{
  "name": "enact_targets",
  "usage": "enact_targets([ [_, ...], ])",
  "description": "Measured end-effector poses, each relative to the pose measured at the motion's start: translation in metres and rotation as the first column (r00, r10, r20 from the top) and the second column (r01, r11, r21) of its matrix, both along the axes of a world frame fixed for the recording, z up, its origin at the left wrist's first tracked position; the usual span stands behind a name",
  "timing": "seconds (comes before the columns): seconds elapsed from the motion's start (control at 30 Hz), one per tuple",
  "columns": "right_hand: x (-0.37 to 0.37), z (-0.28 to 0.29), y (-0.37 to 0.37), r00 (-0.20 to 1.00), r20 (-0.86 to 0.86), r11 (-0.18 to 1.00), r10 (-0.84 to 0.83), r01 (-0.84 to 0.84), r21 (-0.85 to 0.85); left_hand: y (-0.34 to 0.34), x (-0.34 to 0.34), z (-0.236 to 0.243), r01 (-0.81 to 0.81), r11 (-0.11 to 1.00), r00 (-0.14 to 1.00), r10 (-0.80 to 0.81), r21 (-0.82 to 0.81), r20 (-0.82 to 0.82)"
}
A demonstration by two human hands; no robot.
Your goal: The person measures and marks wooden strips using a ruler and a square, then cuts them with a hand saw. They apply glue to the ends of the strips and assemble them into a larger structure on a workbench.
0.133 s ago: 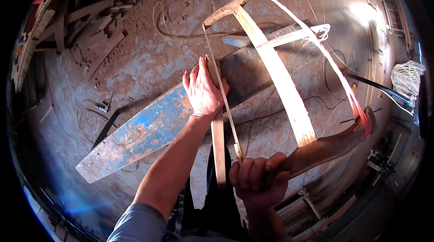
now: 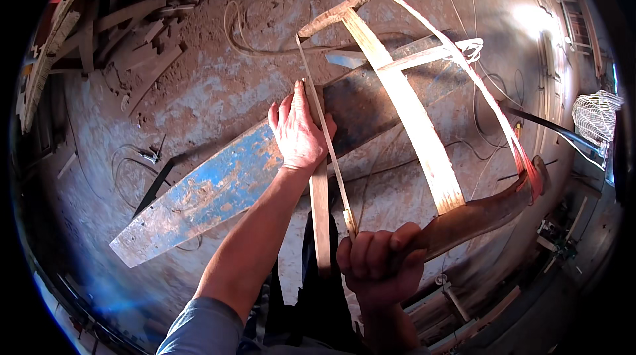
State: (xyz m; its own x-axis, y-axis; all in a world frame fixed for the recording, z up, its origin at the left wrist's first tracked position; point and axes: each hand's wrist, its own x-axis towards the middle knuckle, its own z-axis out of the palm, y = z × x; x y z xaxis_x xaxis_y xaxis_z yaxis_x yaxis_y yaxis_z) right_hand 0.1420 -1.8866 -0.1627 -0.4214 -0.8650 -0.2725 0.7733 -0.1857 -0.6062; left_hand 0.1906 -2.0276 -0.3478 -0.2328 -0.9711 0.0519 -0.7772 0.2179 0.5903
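Note:
My left hand [image 2: 298, 133] grips a narrow wooden strip [image 2: 319, 216] lying across a long, worn blue-grey board [image 2: 218, 189]. My right hand [image 2: 381, 265], at the lower middle, is closed on the lower end of the dark wooden handle [image 2: 483, 222] of a bow saw. The saw has a pale middle beam [image 2: 417, 136], a red-and-white twisted cord [image 2: 490, 96] with a wooden toggle [image 2: 411, 60] and a thin blade [image 2: 334, 176], which runs alongside the wooden strip, just right of my left hand's fingers. Whether the blade touches the strip I cannot tell.
Offcuts and boards [image 2: 126, 30] lie piled at upper left. Loose cables [image 2: 245, 43] loop over the dusty floor [image 2: 185, 90]. At right are a wire-cage object [image 2: 593, 116] and a dark bar [image 2: 543, 123]. More timber pieces [image 2: 497, 308] lie at lower right.
The fingertips of my left hand have shifted very slightly up along the strip. The saw and my right hand look almost unmoved.

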Motion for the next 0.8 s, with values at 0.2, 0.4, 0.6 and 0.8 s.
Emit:
enact_targets([
  [0.2, 0.002, 0.001, 0.0, 1.0, 0.013, 1.0, 0.005, -0.005, 0.014, -0.001, 0.001, -0.001, 0.003, 1.0, 1.0, -0.003, -0.016, -0.018],
  [0.4, 0.005, 0.008, -0.004, 1.0, 0.018, 0.999, 0.015, -0.016, 0.038, 0.0, 0.0, -0.004, -0.013, 0.999, 1.0, 0.012, -0.037, -0.014],
  [0.6, 0.006, 0.013, -0.007, 1.0, 0.023, 0.997, 0.013, -0.015, 0.079, 0.001, 0.001, -0.004, -0.016, 1.0, 1.0, 0.016, -0.024, -0.02],
  [0.8, 0.009, 0.013, -0.013, 0.999, 0.039, 0.997, 0.013, -0.016, 0.078, 0.0, 0.001, -0.004, 0.0, 1.0, 0.999, -0.001, -0.02, -0.034],
])
